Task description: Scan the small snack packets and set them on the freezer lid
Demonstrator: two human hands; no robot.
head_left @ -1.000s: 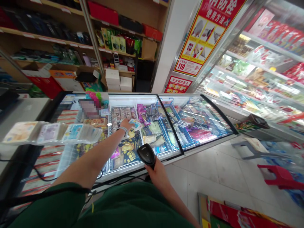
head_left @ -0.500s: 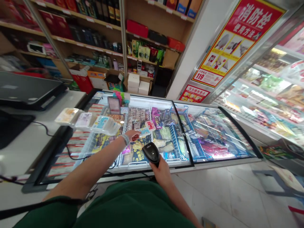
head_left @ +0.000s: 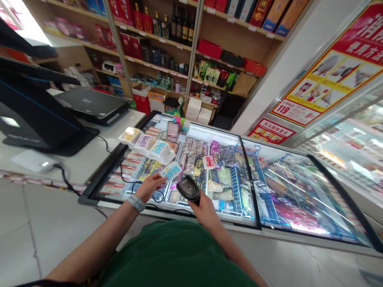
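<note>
My left hand (head_left: 152, 186), with a watch on its wrist, pinches the edge of a flat clear pack with a blue label (head_left: 171, 171). In my right hand (head_left: 206, 211) is a black barcode scanner (head_left: 188, 189), its head close to the pack's right side. Both are above the glass top of a chest freezer (head_left: 260, 223). A red-labelled pack (head_left: 208, 162) lies on the glass beyond the scanner. To the left lie more clear packs, one yellow-labelled (head_left: 130, 136), one purple-labelled (head_left: 145, 142), and a blue-labelled stack (head_left: 161, 151).
A counter (head_left: 119, 127) at left bears a black flat device (head_left: 91, 104) and a dark monitor stand (head_left: 38, 111). A black cable (head_left: 121, 171) trails over the freezer. Shelves with bottles (head_left: 182, 28) stand behind, beside a pillar (head_left: 266, 59).
My left hand has drawn back left and toward me with the blue-labelled pack, away from the red-labelled one. The camera view has swung left. The scanner stays in my right hand.
</note>
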